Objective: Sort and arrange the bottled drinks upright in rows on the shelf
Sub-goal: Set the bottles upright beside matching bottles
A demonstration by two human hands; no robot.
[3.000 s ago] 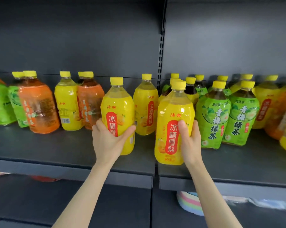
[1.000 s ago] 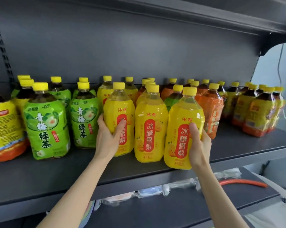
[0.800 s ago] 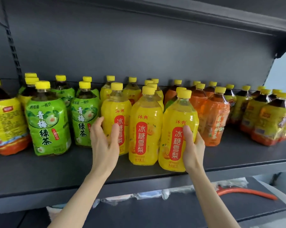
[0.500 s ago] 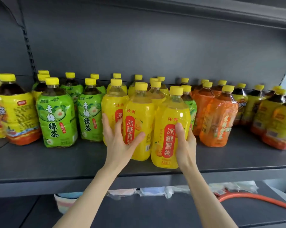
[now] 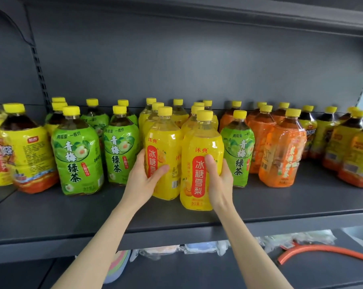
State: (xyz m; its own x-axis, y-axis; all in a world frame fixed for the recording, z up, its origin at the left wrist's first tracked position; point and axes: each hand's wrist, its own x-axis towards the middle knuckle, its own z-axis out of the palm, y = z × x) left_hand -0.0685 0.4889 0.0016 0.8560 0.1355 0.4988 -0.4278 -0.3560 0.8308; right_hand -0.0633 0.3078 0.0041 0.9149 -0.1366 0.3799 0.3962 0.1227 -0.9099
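Observation:
Two yellow pear-drink bottles stand upright at the front of the dark grey shelf (image 5: 72, 215). My left hand (image 5: 144, 180) grips the left yellow bottle (image 5: 168, 142) low on its label. My right hand (image 5: 220, 178) grips the right yellow bottle (image 5: 203, 142), thumb across the red label; this bottle stands nearest the shelf's front edge. More yellow bottles (image 5: 153, 119) line up behind them. Green tea bottles (image 5: 77, 151) stand to the left, and a single green tea bottle (image 5: 238, 147) sits just right of my right hand.
Orange bottles (image 5: 280, 151) and yellow-labelled dark tea bottles (image 5: 351, 155) fill the right; more dark tea bottles (image 5: 28, 151) stand far left. The lower shelf holds an orange hose (image 5: 326, 250) and wrapped pastel items (image 5: 199, 247). An upper shelf board (image 5: 197, 9) hangs overhead.
My left hand has shifted from the bottle further left to the middle yellow bottle and closed on it. The right hand keeps its bottle. The view has panned left.

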